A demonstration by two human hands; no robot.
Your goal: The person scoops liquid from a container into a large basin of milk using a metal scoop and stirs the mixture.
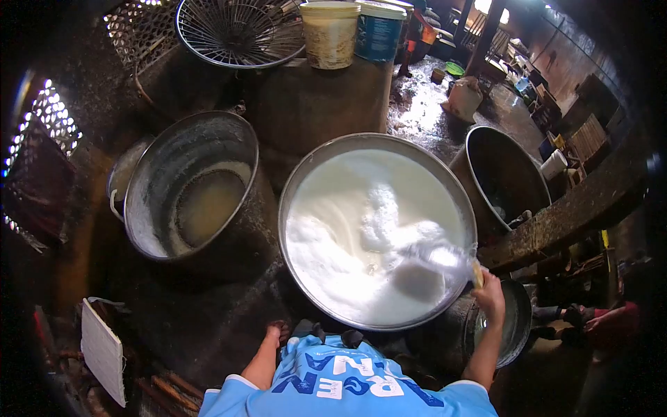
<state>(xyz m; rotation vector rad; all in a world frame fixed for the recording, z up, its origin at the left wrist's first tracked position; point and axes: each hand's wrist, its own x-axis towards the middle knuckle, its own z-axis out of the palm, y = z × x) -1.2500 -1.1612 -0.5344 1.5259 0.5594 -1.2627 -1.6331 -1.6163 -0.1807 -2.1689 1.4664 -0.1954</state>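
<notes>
Gripping a motion-blurred tool (441, 256) by its yellowish handle (477, 275), the right hand (490, 300) reaches, in the head view, to the near right rim of a wide vat (379, 326) of foam-topped milky liquid (326, 182). The tool's head is inside the vat. Just short of the vat, the left hand (279, 331) hangs beside a light-blue shirt (340, 393), its grip impossible to tell. Left of the vat stands a deep pot (151, 186).

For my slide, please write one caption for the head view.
Right hand holds a blurred tool at a wide metal vat of frothy white liquid.
</notes>
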